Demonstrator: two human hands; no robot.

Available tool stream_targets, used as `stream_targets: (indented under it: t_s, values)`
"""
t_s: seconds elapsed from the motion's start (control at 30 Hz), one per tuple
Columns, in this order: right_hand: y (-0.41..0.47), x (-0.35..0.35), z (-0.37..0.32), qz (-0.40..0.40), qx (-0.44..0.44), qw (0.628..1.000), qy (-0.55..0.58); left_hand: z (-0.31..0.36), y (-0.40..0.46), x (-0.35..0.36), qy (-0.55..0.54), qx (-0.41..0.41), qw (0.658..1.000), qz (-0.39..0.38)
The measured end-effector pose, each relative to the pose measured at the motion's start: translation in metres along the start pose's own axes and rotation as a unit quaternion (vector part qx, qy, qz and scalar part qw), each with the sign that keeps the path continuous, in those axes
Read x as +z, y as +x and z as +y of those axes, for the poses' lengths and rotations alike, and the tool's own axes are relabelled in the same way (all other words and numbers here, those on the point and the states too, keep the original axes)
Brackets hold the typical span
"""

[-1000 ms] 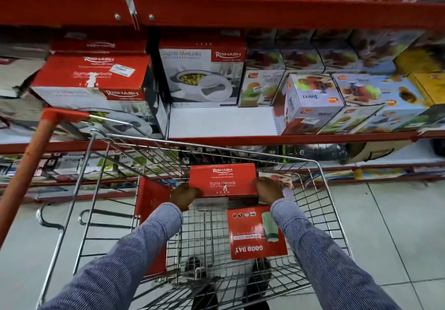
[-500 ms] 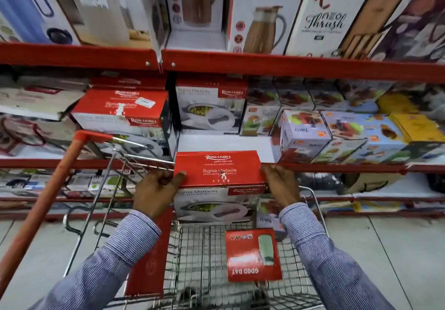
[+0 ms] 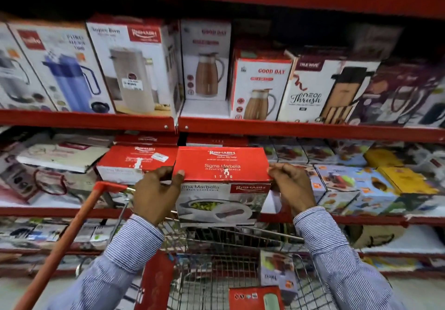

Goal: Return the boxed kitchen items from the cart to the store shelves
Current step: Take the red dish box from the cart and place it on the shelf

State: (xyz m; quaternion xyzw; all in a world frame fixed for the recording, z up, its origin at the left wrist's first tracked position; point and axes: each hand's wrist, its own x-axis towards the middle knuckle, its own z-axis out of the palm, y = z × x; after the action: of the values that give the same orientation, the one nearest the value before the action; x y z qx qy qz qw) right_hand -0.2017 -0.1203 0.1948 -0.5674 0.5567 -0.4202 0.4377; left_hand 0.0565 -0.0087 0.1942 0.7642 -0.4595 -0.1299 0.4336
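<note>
I read "Rishabh Sigma Marbella" on the held box (image 3: 222, 165); "Good Day" on a jug box (image 3: 261, 88); "Neo Thrush" beside it.

Arms: two, entering from 5 and 7 o'clock | Left sleeve (image 3: 125, 254): long shirt sleeve, fine blue-and-white stripes, buttoned-style cuff snug at wrist | Right sleeve (image 3: 334, 249): same striped fabric, cuff at wrist | Left hand (image 3: 156, 194): bare, no rings or watch visible | Right hand (image 3: 292, 187): bare

Red shelves (image 3: 289, 128), jug boxes (image 3: 260, 88), wire cart (image 3: 240, 268)
</note>
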Motion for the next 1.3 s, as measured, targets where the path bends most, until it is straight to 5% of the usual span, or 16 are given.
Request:
stream_targets:
  t_s: [0.97, 1.3]
  values:
    - [0.065, 0.05, 0.071, -0.058, 0.032, 0.993, -0.098, -0.04, 0.04, 0.074, -0.047, -0.14, 0.988, -0.048]
    - [0.057, 0.041, 0.069, -0.135, 0.028, 0.988, -0.064, -0.039, 0.022, 0.077, -0.055, -0.115, 0.99, -0.065]
